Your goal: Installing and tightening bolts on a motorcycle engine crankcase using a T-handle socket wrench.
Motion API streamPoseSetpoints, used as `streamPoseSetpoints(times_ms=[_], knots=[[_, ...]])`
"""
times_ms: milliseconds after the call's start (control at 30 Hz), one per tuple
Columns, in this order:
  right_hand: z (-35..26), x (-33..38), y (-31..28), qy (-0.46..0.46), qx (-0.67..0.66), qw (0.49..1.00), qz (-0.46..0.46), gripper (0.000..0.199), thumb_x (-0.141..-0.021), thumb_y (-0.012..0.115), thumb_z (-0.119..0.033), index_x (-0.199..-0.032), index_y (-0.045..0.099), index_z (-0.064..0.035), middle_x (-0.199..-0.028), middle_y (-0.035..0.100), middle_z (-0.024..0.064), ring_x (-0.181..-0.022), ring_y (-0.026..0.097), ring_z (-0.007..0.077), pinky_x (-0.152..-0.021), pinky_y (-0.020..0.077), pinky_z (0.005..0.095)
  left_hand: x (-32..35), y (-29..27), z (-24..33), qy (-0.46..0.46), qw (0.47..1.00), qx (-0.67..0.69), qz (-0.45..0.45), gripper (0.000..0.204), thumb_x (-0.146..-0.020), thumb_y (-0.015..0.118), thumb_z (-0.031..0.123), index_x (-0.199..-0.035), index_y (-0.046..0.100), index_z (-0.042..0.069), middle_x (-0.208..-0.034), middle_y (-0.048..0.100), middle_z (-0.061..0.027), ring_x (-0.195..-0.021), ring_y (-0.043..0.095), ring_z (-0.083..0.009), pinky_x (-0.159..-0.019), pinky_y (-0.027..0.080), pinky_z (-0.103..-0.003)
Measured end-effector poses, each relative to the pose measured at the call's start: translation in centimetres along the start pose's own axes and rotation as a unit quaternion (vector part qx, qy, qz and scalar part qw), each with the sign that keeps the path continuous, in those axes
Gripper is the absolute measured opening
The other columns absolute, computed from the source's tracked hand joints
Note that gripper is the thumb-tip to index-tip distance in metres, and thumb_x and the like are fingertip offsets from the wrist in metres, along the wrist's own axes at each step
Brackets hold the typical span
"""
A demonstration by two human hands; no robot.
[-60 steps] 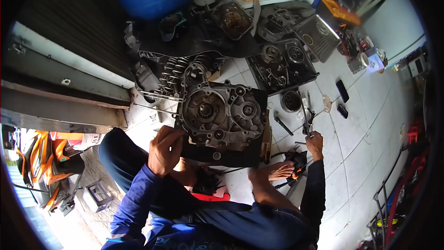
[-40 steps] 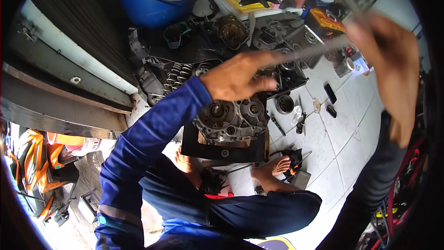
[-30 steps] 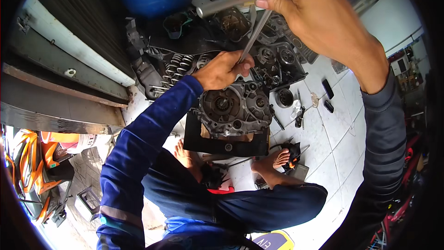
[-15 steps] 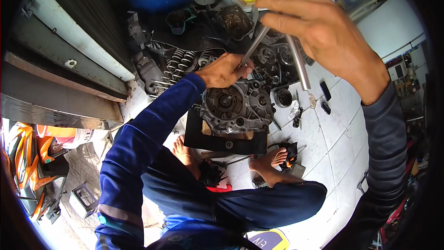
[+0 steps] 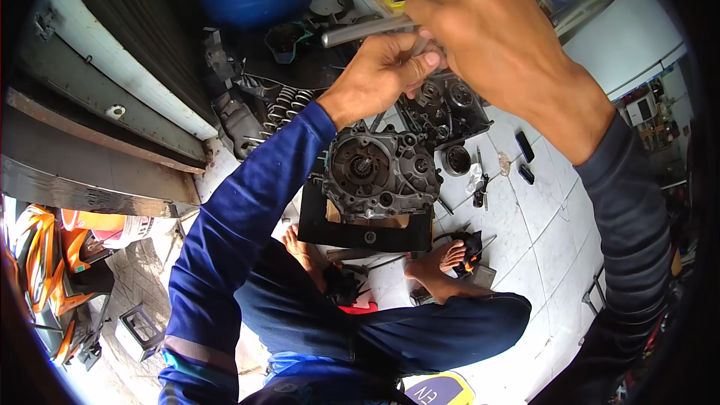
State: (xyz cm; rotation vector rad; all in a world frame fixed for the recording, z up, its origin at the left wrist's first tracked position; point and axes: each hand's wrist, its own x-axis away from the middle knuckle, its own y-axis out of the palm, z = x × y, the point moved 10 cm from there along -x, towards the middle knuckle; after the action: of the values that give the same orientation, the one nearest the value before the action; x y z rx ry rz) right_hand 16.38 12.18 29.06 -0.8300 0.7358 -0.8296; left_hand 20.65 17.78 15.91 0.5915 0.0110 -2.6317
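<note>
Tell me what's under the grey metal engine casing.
Under the grey metal engine casing is a flat black support, with light-brown material showing at the casing's near edge. Whatever else lies beneath is covered by the casing and cannot be seen.

White tiled floor [image 5: 559, 244], black tray [image 5: 475, 130], round metal part [image 5: 456, 160]

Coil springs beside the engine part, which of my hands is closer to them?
Left. Your left hand is up and to the right of the springs in the picture; your right hand is farther right, beyond the left one.
</note>
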Motion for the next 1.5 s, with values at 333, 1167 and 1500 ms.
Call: streamPoseSetpoints(times_ms=[333, 1167, 1500], knots=[[4.3, 0.2, -2.6, 0.129, 0.062, 0.988, -0.054, 0.057, -0.076, 0.056, 0.006, -0.129, 0.042, 0.0205, -0.058, 0.053, 0.0173, -0.052, 0.051, 0.0222, -0.046, 0.0421, 0.0338, -0.7, 1.7, -0.6, -0.058, 0.996, -0.067, 0.01, 0.031, -0.096, 0.059, 0.027, -0.102, 0.066, -0.003, -0.085, 0.068, -0.0082, -0.078, 0.056, -0.012, -0.074, 0.047, -0.029], [2.6, 0.9, -0.8, -0.057, 0.059, 0.994, -0.072, 0.049, -0.087, 0.062, -0.012, -0.135, 0.053, -0.0167, -0.123, 0.057, 0.0035, -0.113, 0.052, 0.0159, -0.087, 0.0432, 0.0266, -2.3, 0.3, -2.8, -0.077, 0.987, -0.141, 0.025, 0.042, -0.096, 0.057, 0.039, -0.088, 0.07, 0.0, -0.063, 0.056, -0.0023, -0.06, 0.049, -0.0109, -0.057, 0.042, -0.029], [0.1, 1.6, 1.1, -0.144, 0.056, 0.986, -0.059, 0.048, -0.084, 0.065, -0.014, -0.131, 0.055, -0.0168, -0.131, 0.055, 0.0019, -0.121, 0.049, 0.0211, -0.095, 0.044, 0.0315, -2.0, 0.4, -1.6, -0.038, 0.993, -0.109, -0.009, 0.029, -0.094, 0.059, 0.028, -0.099, 0.065, 0.0, -0.084, 0.064, -0.0085, -0.082, 0.06, -0.0166, -0.074, 0.05, -0.032]])
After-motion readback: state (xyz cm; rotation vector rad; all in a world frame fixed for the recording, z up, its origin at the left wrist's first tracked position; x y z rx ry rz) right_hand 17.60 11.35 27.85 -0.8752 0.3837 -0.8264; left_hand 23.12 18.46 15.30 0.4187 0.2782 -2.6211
